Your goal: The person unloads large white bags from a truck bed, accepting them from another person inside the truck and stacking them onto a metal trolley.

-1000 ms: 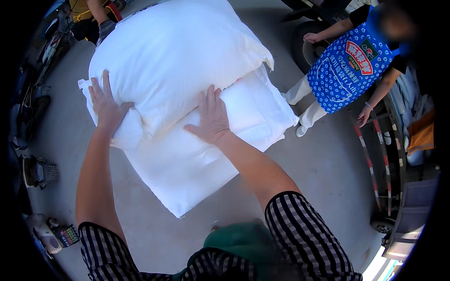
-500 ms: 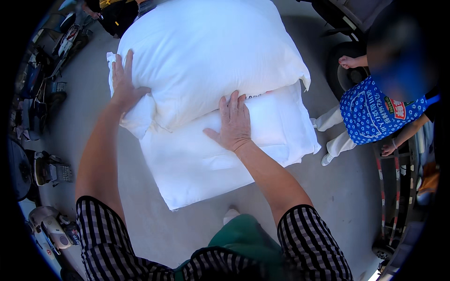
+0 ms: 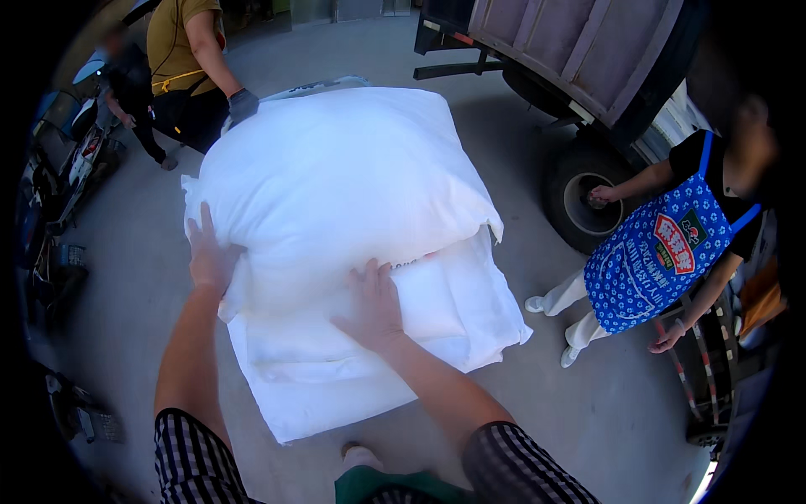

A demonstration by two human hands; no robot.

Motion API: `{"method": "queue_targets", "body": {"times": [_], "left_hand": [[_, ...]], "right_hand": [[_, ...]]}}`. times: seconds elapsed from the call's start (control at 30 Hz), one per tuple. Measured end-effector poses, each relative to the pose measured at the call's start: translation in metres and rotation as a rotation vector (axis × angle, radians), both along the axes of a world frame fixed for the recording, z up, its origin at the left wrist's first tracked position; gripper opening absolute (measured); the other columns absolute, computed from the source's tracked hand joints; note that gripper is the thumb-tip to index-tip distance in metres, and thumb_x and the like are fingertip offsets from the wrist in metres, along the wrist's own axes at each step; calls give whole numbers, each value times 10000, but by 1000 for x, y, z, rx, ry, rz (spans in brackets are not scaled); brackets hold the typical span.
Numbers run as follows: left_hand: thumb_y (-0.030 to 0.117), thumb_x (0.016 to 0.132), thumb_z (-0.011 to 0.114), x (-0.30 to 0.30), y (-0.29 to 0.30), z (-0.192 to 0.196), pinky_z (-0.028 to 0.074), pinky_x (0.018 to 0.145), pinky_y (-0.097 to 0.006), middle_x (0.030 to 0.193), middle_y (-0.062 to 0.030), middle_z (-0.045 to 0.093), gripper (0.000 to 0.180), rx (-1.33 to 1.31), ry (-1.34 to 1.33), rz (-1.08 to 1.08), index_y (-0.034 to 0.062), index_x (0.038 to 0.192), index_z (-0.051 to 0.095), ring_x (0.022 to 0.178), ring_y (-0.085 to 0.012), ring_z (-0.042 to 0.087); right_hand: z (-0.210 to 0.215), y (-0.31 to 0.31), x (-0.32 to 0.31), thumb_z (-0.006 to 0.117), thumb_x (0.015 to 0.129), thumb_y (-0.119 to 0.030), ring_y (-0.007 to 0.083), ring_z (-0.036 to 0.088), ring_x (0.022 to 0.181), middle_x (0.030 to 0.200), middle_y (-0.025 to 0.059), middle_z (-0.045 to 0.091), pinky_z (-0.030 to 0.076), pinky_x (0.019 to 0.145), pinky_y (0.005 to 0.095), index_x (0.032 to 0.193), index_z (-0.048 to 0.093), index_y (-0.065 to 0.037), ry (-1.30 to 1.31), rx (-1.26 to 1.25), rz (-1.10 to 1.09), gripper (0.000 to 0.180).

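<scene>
A big stuffed white sack point(image 3: 353, 160) lies on top of other flat white sacks point(image 3: 336, 395), all stacked in front of me. My left hand point(image 3: 211, 256) rests with fingers spread on the near left side of the top sack. Against its near edge, where it overlaps the sack below, my right hand point(image 3: 375, 307) lies flat, slightly blurred, its fingers apart. Neither hand grips anything. Both arms are stretched forward. What bears the stack is mostly hidden; a pale blue rail point(image 3: 315, 86) shows beyond its far edge.
At the far left, a person point(image 3: 186, 50) in a mustard top has a gloved hand by the stack. On the right stands a person in a blue apron point(image 3: 655, 244), next to a truck wheel point(image 3: 585, 197). Parked scooters point(image 3: 84, 168) line the left; another person point(image 3: 130, 92) stands behind.
My view has tilted up, showing more of the truck and the person at the far end. My hands stay against the sacks; the right one has slid slightly left relative to the top sack.
</scene>
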State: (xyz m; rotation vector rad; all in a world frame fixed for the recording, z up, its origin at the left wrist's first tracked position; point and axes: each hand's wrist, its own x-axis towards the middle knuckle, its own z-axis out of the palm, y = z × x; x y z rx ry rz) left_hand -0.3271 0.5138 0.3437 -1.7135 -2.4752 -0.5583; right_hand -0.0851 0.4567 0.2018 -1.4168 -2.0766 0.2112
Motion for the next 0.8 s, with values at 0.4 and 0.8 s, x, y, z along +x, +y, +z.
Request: {"method": "queue_targets", "body": {"times": [0.4, 0.8], "left_hand": [[230, 626, 755, 28, 51, -44, 346, 964, -389, 1394, -220, 153, 1043, -8, 27, -98, 235, 1387, 42, 1251, -357, 266], [323, 662, 720, -20, 113, -5, 306, 990, -420, 1378, -199, 226, 1024, -273, 94, 213, 262, 1383, -3, 1268, -364, 234]], "right_hand": [[-87, 10, 119, 666, 619, -455, 393, 243, 1238, 1357, 214, 245, 272, 946, 442, 1298, 345, -94, -111, -7, -390, 834], [-50, 77, 42, 692, 601, -427, 405, 266, 1219, 1323, 197, 310, 289, 904, 485, 1243, 425, -107, 29, -10, -300, 765]]}}
